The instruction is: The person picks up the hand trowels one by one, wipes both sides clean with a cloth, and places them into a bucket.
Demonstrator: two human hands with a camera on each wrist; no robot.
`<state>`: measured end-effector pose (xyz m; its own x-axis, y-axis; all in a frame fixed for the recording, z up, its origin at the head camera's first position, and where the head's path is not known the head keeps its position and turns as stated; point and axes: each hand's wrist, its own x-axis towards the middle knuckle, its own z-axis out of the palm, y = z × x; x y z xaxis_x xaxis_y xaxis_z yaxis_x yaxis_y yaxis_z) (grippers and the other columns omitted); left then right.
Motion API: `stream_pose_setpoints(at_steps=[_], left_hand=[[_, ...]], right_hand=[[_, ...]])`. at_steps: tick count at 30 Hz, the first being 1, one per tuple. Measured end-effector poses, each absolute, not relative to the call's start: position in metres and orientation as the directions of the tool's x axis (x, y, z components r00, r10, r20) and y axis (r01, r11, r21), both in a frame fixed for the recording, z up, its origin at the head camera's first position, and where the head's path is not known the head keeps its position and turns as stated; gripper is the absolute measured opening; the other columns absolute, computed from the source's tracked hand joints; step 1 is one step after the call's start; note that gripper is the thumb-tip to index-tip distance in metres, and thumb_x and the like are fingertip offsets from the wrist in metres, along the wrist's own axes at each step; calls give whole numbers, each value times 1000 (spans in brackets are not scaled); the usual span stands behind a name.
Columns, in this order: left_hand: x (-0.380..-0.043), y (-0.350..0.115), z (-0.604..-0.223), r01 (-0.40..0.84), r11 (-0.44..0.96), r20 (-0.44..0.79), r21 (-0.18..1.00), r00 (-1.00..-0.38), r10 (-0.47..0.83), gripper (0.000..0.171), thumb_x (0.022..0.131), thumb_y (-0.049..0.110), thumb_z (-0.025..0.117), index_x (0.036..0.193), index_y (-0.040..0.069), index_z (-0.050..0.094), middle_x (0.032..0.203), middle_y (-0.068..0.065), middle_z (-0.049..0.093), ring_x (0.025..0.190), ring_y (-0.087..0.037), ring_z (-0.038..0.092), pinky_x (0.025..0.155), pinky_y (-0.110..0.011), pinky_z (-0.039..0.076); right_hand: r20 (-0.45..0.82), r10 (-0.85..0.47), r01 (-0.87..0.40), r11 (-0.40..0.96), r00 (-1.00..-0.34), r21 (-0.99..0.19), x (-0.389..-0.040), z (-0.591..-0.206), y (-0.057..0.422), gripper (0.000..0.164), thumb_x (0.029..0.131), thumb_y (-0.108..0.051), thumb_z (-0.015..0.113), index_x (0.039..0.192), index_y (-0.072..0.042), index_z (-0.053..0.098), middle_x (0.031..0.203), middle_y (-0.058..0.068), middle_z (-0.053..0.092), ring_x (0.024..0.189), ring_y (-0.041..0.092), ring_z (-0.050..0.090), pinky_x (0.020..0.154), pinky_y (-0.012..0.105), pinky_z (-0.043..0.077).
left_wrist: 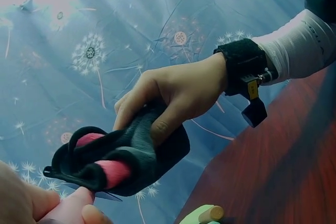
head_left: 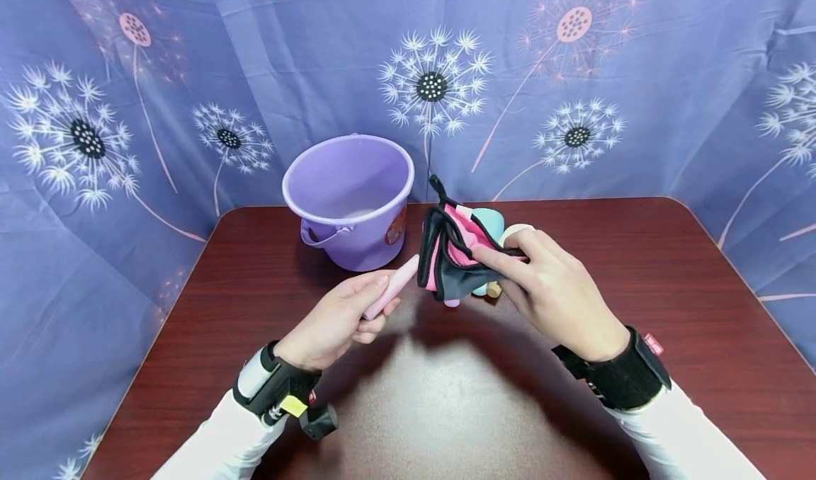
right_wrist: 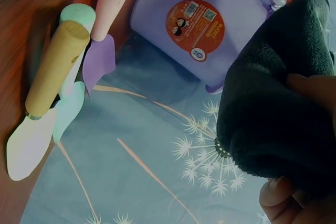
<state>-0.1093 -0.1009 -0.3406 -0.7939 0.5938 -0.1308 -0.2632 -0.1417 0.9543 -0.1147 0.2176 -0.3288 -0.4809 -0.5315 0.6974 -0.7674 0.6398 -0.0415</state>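
My left hand (head_left: 347,313) grips a pink handle (head_left: 392,287); its far end runs up to a folded cloth (head_left: 468,282). The cloth is dark grey outside and pink inside, with black edging and a loop. My right hand (head_left: 554,289) holds this cloth, fingers and thumb on either side of its folds. In the left wrist view a thin edge (left_wrist: 109,196) shows beside the cloth at the handle's tip; the rest of that end is hidden. The right wrist view has the cloth's dark fuzzy side (right_wrist: 273,93) filling the right, with fingers around it.
A purple bucket (head_left: 366,250) with an orange label stands at the back left of the centre. Beyond the cloth lie a wooden-handled tool (right_wrist: 58,69) with a cream blade, a mint-green tool (right_wrist: 71,108) and a purple-bladed one (right_wrist: 100,61). Patterned blue fabric (head_left: 331,55) hangs behind the table.
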Motion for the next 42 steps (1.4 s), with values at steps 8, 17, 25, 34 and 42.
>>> stream_pose_setpoints(at_steps=[8,17,25,34,42], left_hand=[[-109,-104,-340,-344,-192,-160,919,-771,616,28,117,22,38,128,8,58,82,-2,46,52,-3,28,48,-19,19],[-109,-104,-340,-359,-179,-161,916,-738,656,25,116,23,40,123,9,59,79,0,42,52,-2,28,48,-19,19],[-107,-104,-338,-361,-197,-132,911,-711,691,27,117,22,37,123,8,59,79,0,42,53,-4,27,49,-19,19],[-105,-103,-338,-328,-185,-127,926,-734,667,28,117,24,37,128,9,59,80,-1,44,54,-3,29,49,-19,19],[-102,-98,-336,-186,-109,-82,977,-787,612,38,117,23,37,145,2,53,83,-2,44,56,-6,29,49,-21,21]], right_hand=[[722,-529,-756,655,-446,13,-118,-328,222,51,97,1,46,135,-18,75,108,17,61,84,35,53,68,44,43],[742,-432,-680,731,-512,-44,-121,-329,230,51,91,6,67,135,-19,74,107,20,61,87,39,56,68,49,45],[726,-341,-583,806,-598,-101,-125,-333,239,50,91,6,64,134,-18,75,106,19,57,88,39,53,66,50,47],[697,-252,-527,824,-671,-209,-125,-337,241,52,85,8,71,133,-12,75,104,17,55,83,32,53,67,45,44],[590,-147,-466,771,-794,-435,-119,-335,233,39,91,0,73,128,-11,77,100,2,57,73,12,49,64,24,38]])
